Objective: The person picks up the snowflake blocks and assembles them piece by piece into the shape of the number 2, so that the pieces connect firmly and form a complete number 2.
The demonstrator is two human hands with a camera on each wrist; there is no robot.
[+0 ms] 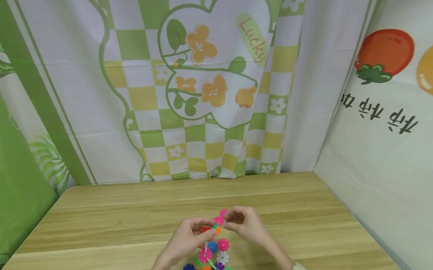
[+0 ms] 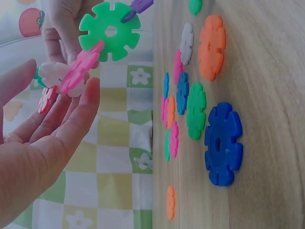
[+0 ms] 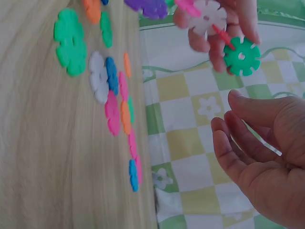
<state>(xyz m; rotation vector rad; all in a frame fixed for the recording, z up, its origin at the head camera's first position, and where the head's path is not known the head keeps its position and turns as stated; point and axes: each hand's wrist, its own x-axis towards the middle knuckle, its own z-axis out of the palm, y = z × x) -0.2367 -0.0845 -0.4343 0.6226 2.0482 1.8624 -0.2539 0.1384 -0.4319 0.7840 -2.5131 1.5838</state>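
My left hand (image 1: 187,237) holds a chain of interlocked plastic snowflake discs above the table, pinching it at the white disc (image 3: 206,18). Joined to that white disc are a red disc (image 2: 46,99) and a pink disc (image 2: 81,67). A green disc (image 2: 101,39) and a purple disc (image 2: 138,8) follow beyond the pink one. At the chain's other end, past the red disc, sits another green disc (image 3: 241,56). Just beside that end is my right hand (image 1: 248,225), its thumb and fingers apart and loosely bent, with nothing between them in the right wrist view.
Several loose discs lie on the wooden table (image 1: 125,227) below and beyond the hands, among them a dark blue disc (image 2: 223,144), an orange disc (image 2: 212,47) and a white disc (image 1: 222,257). A patterned curtain (image 1: 201,150) hangs behind the table, and a white wall sheet (image 1: 382,166) at the right.
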